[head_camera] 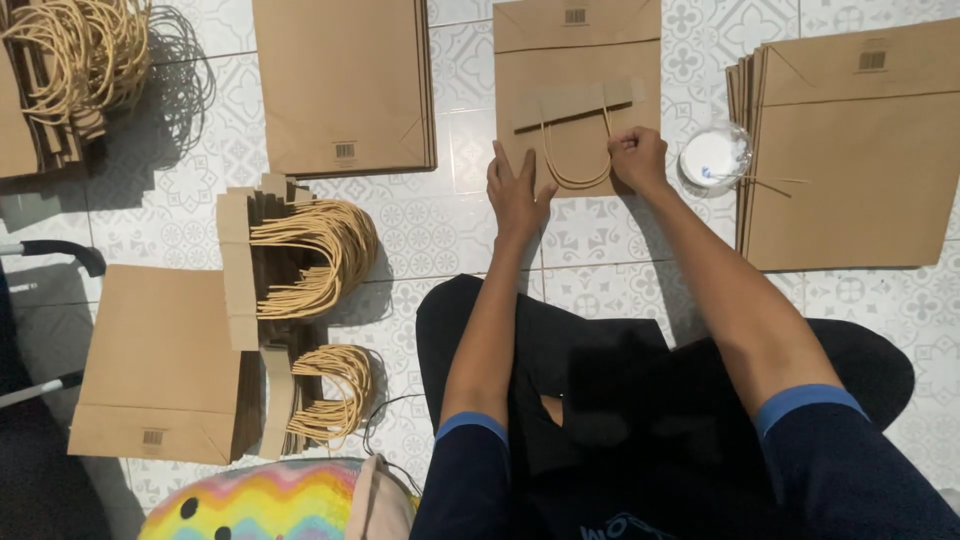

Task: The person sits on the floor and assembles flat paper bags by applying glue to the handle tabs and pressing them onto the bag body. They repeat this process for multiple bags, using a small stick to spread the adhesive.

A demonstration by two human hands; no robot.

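A flat brown paper bag (577,60) lies on the tiled floor in front of me. Across its lower part sits a cardboard strip (570,102) with a looped twine handle (577,160). My left hand (517,190) rests flat on the bag's lower left corner, fingers spread. My right hand (637,157) is closed at the bag's lower right, pinching the handle's right end against the paper. A small round dish of white glue (713,157) with a thin stick across it stands just right of my right hand.
Stacks of flat brown bags lie at top centre-left (340,85), at the right (860,150) and at lower left (155,365). Piles of strip handles with twine loops lie at left-centre (310,255), lower (330,390) and top left (75,50). A rainbow-coloured cushion (265,500) sits at the bottom.
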